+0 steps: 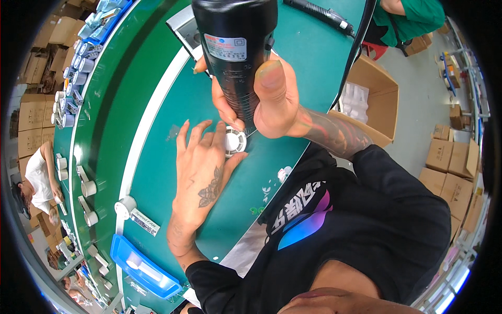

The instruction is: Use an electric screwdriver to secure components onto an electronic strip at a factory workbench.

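A black electric screwdriver (234, 21) is gripped in my right hand (280, 99), its narrow end pointing down at the table. Below that end, a small round white part (236, 140) with slots around its rim lies on the green tabletop. My left hand (201, 162) spreads over the table from the left, with thumb and forefinger closed around the part's edge. The screwdriver's nose and my right fingers partly cover the part, so I cannot tell whether the bit touches it.
A second electric screwdriver (321, 17) lies at the far edge. A black cable (351, 65) hangs beside an open cardboard box (384, 112). At the left are a white handheld fan (124, 207), a blue tray (123, 251) and a green conveyor (107, 141). Co-workers are at left and upper right.
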### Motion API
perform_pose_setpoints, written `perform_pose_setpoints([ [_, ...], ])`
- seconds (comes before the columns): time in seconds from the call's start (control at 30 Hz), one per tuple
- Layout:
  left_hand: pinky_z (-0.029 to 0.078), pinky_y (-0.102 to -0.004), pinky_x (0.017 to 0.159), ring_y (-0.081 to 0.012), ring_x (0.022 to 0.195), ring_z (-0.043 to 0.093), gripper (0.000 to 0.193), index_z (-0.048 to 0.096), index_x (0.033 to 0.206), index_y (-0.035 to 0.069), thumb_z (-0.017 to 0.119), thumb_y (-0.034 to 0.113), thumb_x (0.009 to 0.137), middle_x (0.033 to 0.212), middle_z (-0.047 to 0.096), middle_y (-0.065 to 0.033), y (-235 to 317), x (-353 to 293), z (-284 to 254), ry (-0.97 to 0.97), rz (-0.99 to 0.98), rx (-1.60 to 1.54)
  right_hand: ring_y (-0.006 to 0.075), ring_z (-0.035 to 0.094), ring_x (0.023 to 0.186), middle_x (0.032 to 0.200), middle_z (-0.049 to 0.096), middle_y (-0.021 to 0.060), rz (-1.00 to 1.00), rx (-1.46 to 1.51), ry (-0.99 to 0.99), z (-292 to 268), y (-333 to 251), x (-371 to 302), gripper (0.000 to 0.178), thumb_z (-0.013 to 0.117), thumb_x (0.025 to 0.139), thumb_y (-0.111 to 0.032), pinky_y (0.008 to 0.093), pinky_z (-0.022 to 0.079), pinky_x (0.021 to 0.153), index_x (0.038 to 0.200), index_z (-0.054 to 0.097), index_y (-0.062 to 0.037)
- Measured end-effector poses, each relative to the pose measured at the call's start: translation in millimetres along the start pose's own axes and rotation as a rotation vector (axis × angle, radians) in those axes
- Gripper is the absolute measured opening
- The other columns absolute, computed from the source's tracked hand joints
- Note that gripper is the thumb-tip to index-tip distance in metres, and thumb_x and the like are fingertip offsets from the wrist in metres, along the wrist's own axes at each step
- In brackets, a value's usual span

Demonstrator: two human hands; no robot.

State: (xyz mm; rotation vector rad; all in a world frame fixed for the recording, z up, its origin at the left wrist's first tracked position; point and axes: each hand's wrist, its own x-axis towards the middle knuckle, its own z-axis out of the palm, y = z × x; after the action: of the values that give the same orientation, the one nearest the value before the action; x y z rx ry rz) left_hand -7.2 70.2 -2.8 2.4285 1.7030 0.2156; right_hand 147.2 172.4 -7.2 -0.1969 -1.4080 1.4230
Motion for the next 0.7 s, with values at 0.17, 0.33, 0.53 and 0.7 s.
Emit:
perform_pose_setpoints([
  [0.17,0.032,-0.0565,0.116,-0.0334,0.125,0.058,0.057,0.063,0.127,-0.007,0.08,0.027,0.084,0.103,0.074,-0.0169,0.2,0.7,-0.9,0.002,0.007,-0.011,0.005,0.05,0.052,0.076,0.058,0.0049,-0.076,0.244,-0.071,-7.0,10.1,-3.7,0.069,0.05,0.103,-0.061,0.0215,0.041,0.046,0.134,0.048,0.0005],
  [0.33,0.032,-0.0568,0.116,-0.0334,0.123,0.059,0.055,0.064,0.125,-0.005,0.08,0.027,0.084,0.101,0.073,-0.0161,3.1,-2.1,-3.7,-0.004,-0.008,0.004,0.005,0.051,0.052,0.076,0.059,0.0033,-0.062,0.215,-0.082,0.3,6.6,-12.3,0.073,0.052,0.101,-0.062,0.0217,0.041,0.047,0.133,0.048,0.0035],
  [0.53,0.034,-0.0576,0.115,-0.0298,0.121,0.06,0.027,0.075,0.104,0.008,0.08,0.024,0.083,0.101,0.073,-0.0094,4.6,5.0,-4.5,-0.017,0.006,-0.048,0.0048,0.056,0.059,0.073,0.061,0.0013,-0.048,0.134,-0.159,-6.7,11.4,-23.0,0.078,0.06,0.097,-0.065,0.023,0.045,0.052,0.124,0.053,0.0082],
  [0.7,0.034,-0.0606,0.115,-0.0314,0.122,0.059,0.035,0.072,0.111,0.007,0.081,0.024,0.081,0.1,0.071,-0.0117,7.1,-14.8,4.2,0.083,-0.013,0.065,0.0112,0.059,0.066,0.079,0.063,0.0063,-0.198,-0.142,-0.221,-7.0,28.6,-29.3,0.081,0.06,0.094,-0.069,0.0293,0.048,0.059,0.119,0.056,0.0074],
])
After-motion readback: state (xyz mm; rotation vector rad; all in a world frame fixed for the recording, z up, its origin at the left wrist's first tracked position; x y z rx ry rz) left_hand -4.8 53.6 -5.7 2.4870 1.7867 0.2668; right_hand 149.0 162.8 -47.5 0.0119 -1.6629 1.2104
